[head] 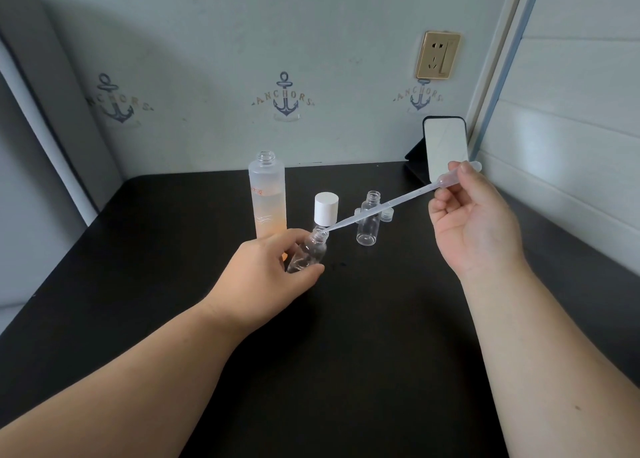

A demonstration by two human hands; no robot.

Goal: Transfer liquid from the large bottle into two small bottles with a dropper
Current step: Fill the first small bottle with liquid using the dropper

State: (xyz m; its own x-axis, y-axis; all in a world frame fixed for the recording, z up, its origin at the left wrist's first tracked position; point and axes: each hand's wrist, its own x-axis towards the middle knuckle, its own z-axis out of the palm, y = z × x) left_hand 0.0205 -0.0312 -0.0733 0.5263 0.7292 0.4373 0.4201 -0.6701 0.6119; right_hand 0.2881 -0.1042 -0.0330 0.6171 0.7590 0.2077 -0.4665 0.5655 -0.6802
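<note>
The large frosted bottle [267,198] with pale orange liquid stands uncapped at the back of the black table [346,336]. My left hand [266,277] grips a small clear bottle [309,251], tilted toward the right. My right hand [474,218] pinches the bulb of a clear plastic dropper [384,206], whose tip sits in that bottle's mouth. A second small clear bottle [369,222] stands open just to the right. The big bottle's white cap [326,208] stands behind the held bottle.
Two small clear caps [387,214] lie behind the second small bottle. A phone on a black stand [445,149] leans at the back right corner by the wall. A few drops [337,266] dot the table near the held bottle.
</note>
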